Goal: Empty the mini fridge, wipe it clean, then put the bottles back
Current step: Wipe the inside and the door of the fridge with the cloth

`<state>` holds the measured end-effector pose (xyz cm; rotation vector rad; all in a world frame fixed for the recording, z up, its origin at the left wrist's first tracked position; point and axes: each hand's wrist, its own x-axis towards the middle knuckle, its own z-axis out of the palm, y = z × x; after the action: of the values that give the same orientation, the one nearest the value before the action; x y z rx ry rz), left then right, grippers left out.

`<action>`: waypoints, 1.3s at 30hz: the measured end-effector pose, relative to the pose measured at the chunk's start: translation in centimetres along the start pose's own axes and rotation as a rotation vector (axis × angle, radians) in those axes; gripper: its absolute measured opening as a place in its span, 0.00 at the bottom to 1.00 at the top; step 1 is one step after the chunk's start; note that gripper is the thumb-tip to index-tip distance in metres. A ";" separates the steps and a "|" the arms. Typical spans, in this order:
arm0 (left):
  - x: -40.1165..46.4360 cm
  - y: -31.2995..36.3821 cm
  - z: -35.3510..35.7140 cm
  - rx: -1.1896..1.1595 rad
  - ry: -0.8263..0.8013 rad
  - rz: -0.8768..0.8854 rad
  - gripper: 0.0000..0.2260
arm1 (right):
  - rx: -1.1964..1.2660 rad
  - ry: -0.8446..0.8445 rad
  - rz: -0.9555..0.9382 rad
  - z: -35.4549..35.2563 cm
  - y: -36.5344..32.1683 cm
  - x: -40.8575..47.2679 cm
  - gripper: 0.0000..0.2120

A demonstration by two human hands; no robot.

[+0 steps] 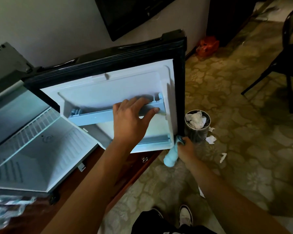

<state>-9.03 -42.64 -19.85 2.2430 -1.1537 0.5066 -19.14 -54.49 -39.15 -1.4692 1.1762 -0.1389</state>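
The mini fridge stands open on a wooden cabinet, its white inside bare apart from a wire shelf. Its door is swung wide to the right. My left hand grips the door's upper shelf rail, fingers over the top and thumb along the front. My right hand holds a light blue cloth at the door's lower right corner. Blurred plastic bottles lie at the bottom left.
A small bin full of crumpled paper stands on the patterned carpet just right of the door, with paper scraps around it. A dark chair is at the far right, an orange bag by the wall, a TV above.
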 end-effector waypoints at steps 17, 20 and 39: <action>1.5 0.5 1.2 0.061 0.011 -0.043 0.12 | 0.020 0.311 -0.402 -4.0 -11.4 -6.9 0.13; 1.8 0.6 1.4 0.065 0.021 -0.045 0.11 | 0.070 0.350 -0.517 -4.5 -13.4 -8.5 0.13; 1.4 -1.2 -4.1 -0.430 -0.010 -0.265 0.06 | 0.237 0.381 -0.878 -3.2 -18.4 -13.4 0.11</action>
<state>-7.59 -40.30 -16.27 1.9774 -0.8535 0.1232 -17.41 -50.85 -16.53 -1.6908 0.6843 -1.1572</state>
